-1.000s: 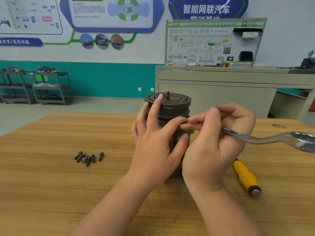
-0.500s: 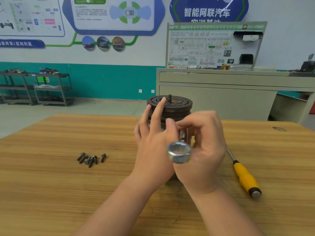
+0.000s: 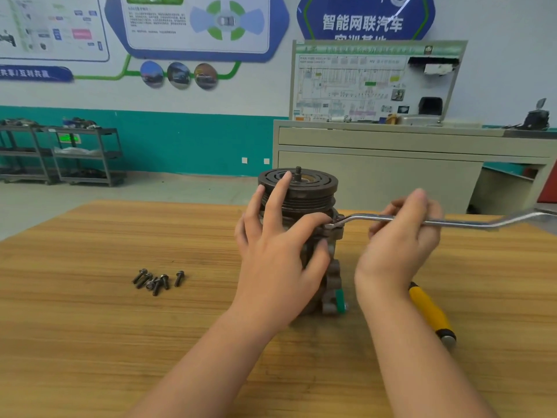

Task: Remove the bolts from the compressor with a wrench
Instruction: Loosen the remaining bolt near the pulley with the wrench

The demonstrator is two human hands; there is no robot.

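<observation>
Head view, left to right across the wooden desk (image 3: pixel 90 342). Toward the left edge, a small heap of loose bolts (image 3: pixel 156 280), dark, lying on their sides, some touching, one just apart on the right of the heap. Well right of them, near the middle and closer to the far edge, the compressor (image 3: pixel 301 191), upright on its end, grooved dark pulley on top with a short threaded stub at its centre. Left hand (image 3: pixel 280 251) laid against its near side: fingers straight and spread, one fingertip up on the pulley's top face, index and thumb reaching around the body below the pulley. Just past that index fingertip, the ring end of the wrench (image 3: pixel 361 218) seated on the compressor's right shoulder, on a bolt not clearly visible; long silver shank running level toward the right edge and out of frame. Right hand (image 3: pixel 398 245) on the shank's middle, fingers curled over it and pinching it, thumb underneath. Below that wrist, on the desk near the right edge, a screwdriver (image 3: pixel 431 315) with a yellow handle, partly hidden by the forearm. Green cap low on the compressor's right side.
</observation>
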